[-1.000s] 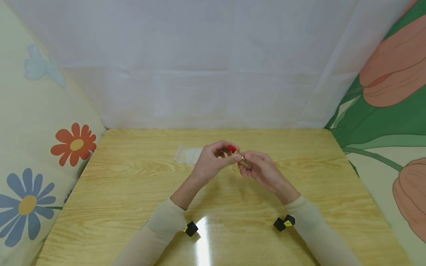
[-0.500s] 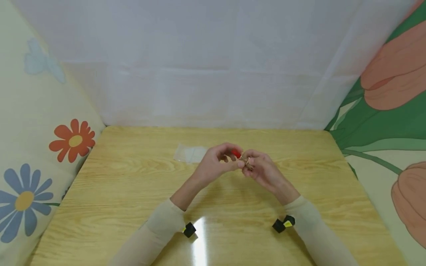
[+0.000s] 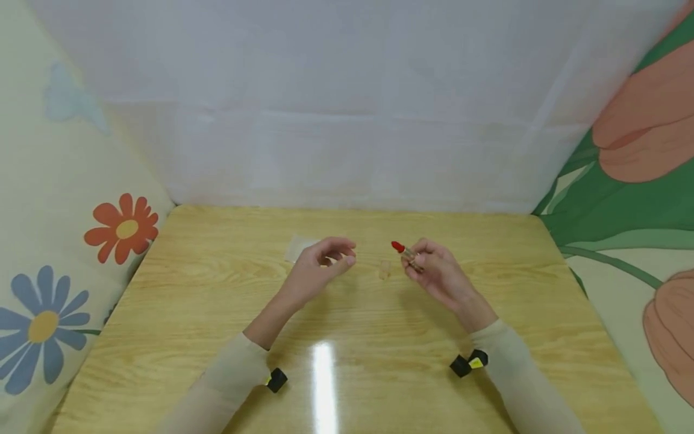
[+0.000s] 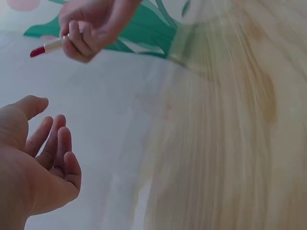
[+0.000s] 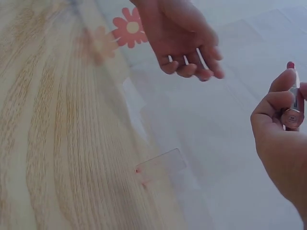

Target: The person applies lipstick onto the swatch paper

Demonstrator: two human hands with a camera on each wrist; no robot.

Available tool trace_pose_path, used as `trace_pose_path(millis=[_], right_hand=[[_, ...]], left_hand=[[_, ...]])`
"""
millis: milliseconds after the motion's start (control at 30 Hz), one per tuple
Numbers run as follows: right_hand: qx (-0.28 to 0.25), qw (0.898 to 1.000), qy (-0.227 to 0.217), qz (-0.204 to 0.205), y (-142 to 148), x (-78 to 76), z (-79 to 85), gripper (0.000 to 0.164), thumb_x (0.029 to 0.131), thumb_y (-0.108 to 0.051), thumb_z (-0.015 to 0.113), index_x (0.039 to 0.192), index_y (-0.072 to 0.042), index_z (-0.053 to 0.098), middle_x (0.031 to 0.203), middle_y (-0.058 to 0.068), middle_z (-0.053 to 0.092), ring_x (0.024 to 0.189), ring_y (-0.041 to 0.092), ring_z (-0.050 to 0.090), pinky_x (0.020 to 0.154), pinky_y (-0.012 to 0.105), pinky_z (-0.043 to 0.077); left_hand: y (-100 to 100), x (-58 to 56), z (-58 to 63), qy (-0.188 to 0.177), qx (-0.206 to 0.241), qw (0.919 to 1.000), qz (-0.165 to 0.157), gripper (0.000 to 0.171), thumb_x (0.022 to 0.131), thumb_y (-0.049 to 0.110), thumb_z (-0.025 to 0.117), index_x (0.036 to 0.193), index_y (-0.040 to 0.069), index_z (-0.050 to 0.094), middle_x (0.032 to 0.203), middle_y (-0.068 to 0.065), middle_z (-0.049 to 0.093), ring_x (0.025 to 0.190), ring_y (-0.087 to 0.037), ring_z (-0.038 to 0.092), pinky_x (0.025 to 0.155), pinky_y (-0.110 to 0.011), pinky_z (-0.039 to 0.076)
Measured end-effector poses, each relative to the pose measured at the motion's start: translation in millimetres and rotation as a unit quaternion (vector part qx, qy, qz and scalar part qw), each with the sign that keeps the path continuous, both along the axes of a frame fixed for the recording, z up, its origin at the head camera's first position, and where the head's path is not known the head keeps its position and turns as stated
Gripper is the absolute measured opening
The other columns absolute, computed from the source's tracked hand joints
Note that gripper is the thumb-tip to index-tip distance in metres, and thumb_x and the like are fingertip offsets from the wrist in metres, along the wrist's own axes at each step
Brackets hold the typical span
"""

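Note:
A lipstick [image 3: 408,253] with a red bullet and a gold tube is held in my right hand [image 3: 444,277], its red tip pointing up and left. The fingers and thumb close round the tube; its round base [image 5: 291,118] faces the camera in the right wrist view. Well to the left, my left hand [image 3: 317,265] hovers over the table with loosely bent fingers and nothing in them. On the wood between the two hands lies a small clear plastic piece [image 3: 384,269], seen as a see-through rectangle [image 5: 162,166] in the right wrist view.
A flat translucent plastic sheet or bag [image 3: 298,246] lies behind my left hand, partly covered by it. The wooden table [image 3: 217,319] ends at a white cloth backdrop [image 3: 347,150]. Flower-printed cloths [image 3: 618,229] stand along both sides.
My left hand has let go of the lipstick and drawn back to the left. The right hand has moved slightly right with the lipstick, uncovering the clear plastic piece on the table.

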State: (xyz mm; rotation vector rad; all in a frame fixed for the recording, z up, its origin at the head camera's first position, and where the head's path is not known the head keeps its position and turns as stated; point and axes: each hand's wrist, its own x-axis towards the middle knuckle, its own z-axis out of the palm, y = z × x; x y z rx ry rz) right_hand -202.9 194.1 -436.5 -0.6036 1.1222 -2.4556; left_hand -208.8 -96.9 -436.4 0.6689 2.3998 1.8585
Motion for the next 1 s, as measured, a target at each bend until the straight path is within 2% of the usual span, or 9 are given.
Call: trace_pose_path(millis=[100,200,300,400,533,600,667,767,1000], right_hand=[[-0.007,1.0,0.006,0.006,0,0.5,-1.6,0.034,0.096,0.016,0.038,0.101,-0.002,0.067,0.097,0.012,0.068,0.083,0.019,0.06,0.072,0.025,0.05],[-0.007,1.0,0.015,0.009,1,1.7,-3.7,0.038,0.095,0.018,0.034,0.103,-0.002,0.066,0.098,0.013,0.067,0.081,0.02,0.057,0.074,0.027,0.048],[0.004,1.0,0.023,0.006,0,2.9,-5.7,0.037,0.096,0.017,0.034,0.105,-0.002,0.065,0.1,0.012,0.066,0.082,0.021,0.056,0.075,0.028,0.047],[0.013,1.0,0.024,-0.003,-3,3.8,-6.0,0.034,0.098,0.015,0.036,0.11,-0.002,0.063,0.101,0.012,0.064,0.083,0.021,0.056,0.076,0.029,0.046],[0.008,1.0,0.021,-0.017,-8,3.5,-5.2,0.035,0.1,0.014,0.036,0.119,-0.001,0.061,0.103,0.012,0.064,0.084,0.022,0.055,0.075,0.029,0.044],[0.006,1.0,0.021,-0.022,-10,3.2,-4.6,0.036,0.1,0.014,0.037,0.121,-0.001,0.062,0.103,0.013,0.065,0.084,0.022,0.055,0.074,0.029,0.044],[0.008,0.999,0.02,-0.027,-11,3.6,-4.0,0.036,0.1,0.014,0.037,0.12,-0.002,0.063,0.103,0.013,0.064,0.084,0.021,0.056,0.074,0.028,0.044],[0.016,0.999,0.018,-0.031,-14,3.7,-2.8,0.036,0.1,0.013,0.038,0.118,-0.003,0.065,0.103,0.014,0.063,0.083,0.021,0.056,0.074,0.028,0.045],[0.013,0.999,0.024,-0.026,-25,5.0,0.4,0.036,0.1,0.012,0.039,0.113,-0.003,0.069,0.103,0.014,0.064,0.083,0.021,0.055,0.074,0.028,0.045]], left_hand=[[-20,-3.2,-5.4,0.017,-0.054,0.9977,0.037,0.032,0.102,0.036,0.066,0.128,0.017,0.067,0.111,0.003,0.068,0.1,-0.019,0.06,0.085,-0.04,0.049],[-38,-9.3,-9.9,0.037,-0.111,0.9886,0.095,0.029,0.103,0.029,0.063,0.125,0.011,0.068,0.111,0.0,0.068,0.099,-0.019,0.061,0.081,-0.04,0.05],[-55,-16.1,-12.0,0.051,-0.168,0.9733,0.148,0.026,0.103,0.019,0.062,0.123,0.005,0.068,0.112,-0.007,0.067,0.099,-0.024,0.06,0.079,-0.043,0.051],[-72,-24.4,-12.0,0.075,-0.251,0.9513,0.163,0.026,0.101,0.013,0.061,0.125,0.003,0.067,0.119,-0.014,0.063,0.105,-0.033,0.058,0.085,-0.051,0.047],[-93,-39.9,-12.2,0.109,-0.374,0.9125,0.124,0.033,0.101,0.012,0.063,0.133,0.007,0.065,0.136,-0.018,0.053,0.122,-0.043,0.047,0.094,-0.062,0.034],[-100,-47.4,-12.3,0.107,-0.411,0.901,0.091,0.038,0.101,0.013,0.063,0.139,0.009,0.061,0.144,-0.019,0.046,0.129,-0.046,0.04,0.098,-0.065,0.03],[-105,-54.4,-13.8,0.1,-0.43,0.8952,0.062,0.043,0.102,0.016,0.063,0.144,0.009,0.057,0.149,-0.02,0.041,0.132,-0.048,0.036,0.1,-0.067,0.027],[-111,-60.9,-16.6,0.082,-0.441,0.8931,0.031,0.046,0.104,0.02,0.06,0.148,0.01,0.053,0.154,-0.022,0.035,0.136,-0.049,0.032,0.103,-0.068,0.023],[-119,-63.4,-24.1,0.066,-0.466,0.8822,-0.002,0.041,0.104,0.024,0.06,0.143,0.012,0.059,0.156,-0.024,0.034,0.138,-0.05,0.03,0.105,-0.068,0.021]])
